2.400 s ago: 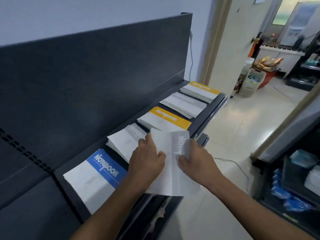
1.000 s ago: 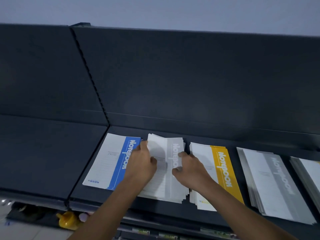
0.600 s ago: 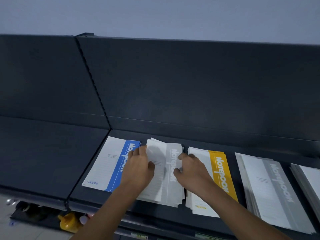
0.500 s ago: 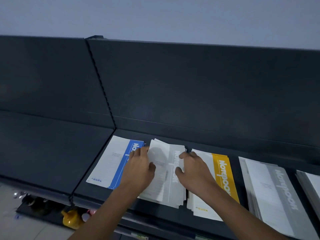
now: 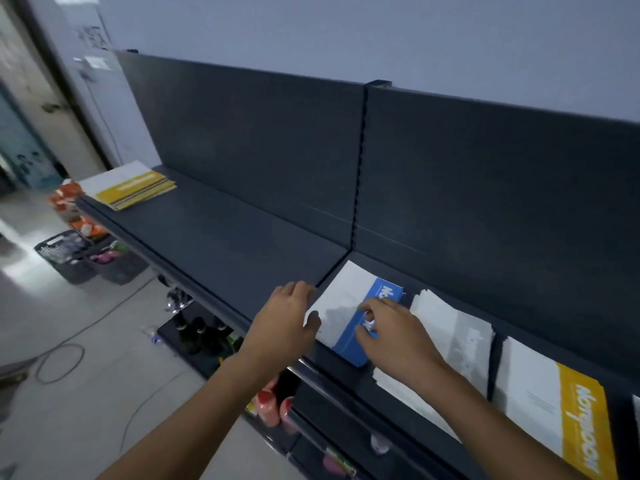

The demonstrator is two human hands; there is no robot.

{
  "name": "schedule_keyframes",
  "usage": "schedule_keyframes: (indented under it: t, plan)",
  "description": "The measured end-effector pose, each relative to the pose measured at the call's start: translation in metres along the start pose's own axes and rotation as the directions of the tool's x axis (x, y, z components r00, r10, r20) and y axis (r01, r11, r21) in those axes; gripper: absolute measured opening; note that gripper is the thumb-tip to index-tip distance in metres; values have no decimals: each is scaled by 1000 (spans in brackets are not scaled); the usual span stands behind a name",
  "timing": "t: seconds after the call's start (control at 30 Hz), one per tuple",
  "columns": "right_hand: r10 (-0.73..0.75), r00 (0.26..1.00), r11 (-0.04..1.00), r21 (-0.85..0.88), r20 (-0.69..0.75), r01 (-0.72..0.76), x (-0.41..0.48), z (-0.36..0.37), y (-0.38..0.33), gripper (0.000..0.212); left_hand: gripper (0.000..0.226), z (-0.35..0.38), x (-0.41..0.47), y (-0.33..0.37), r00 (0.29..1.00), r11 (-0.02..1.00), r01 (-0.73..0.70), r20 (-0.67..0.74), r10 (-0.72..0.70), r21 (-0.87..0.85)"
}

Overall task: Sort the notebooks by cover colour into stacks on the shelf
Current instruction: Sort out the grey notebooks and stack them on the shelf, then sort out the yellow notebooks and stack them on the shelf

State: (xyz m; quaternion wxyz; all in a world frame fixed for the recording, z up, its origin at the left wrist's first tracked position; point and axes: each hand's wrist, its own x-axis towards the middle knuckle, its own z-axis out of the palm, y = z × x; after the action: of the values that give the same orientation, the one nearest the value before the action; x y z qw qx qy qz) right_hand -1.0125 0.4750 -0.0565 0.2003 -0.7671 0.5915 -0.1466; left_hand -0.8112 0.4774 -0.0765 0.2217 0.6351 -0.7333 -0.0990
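Observation:
A blue-banded notebook [image 5: 341,306] lies on the dark shelf [image 5: 242,251], just right of the upright joint. My left hand [image 5: 284,323] rests against its left edge, thumb on the near corner. My right hand [image 5: 391,336] sits on the blue band with bent fingertips touching the cover. Right of it lies a fanned stack of grey-banded notebooks [image 5: 453,327], partly under my right forearm. Further right is a yellow-banded notebook [image 5: 554,403]. A separate yellow-banded stack [image 5: 133,187] lies at the shelf's far left end.
The shelf's tall dark back panel [image 5: 450,174] rises behind the notebooks. Below the shelf edge are bottles [image 5: 201,332] and red packets [image 5: 268,407]. Dark baskets [image 5: 65,251] and a loose cable [image 5: 59,362] lie on the floor to the left.
Both hands left the grey-banded stack and moved left onto the blue-banded notebook. My head has turned left, bringing the shelf's left half and the far yellow stack into view.

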Motion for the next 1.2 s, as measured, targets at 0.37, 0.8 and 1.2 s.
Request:
schedule_keyframes:
  t: [0.37, 0.8, 1.2]
  plan:
    - [-164, 985, 986, -22, 45, 165, 97, 78, -193, 29, 37, -109, -1, -184, 997, 991, 49, -60, -42, 128]
    - [-233, 972, 958, -168, 12, 231, 188, 138, -330, 34, 39, -185, 18, -341, 990, 981, 142, -29, -139, 134]
    - [-283, 954, 947, -131, 95, 294, 315, 182, -397, 37, 41, -219, 87, -447, 977, 972, 209, -58, -204, 107]
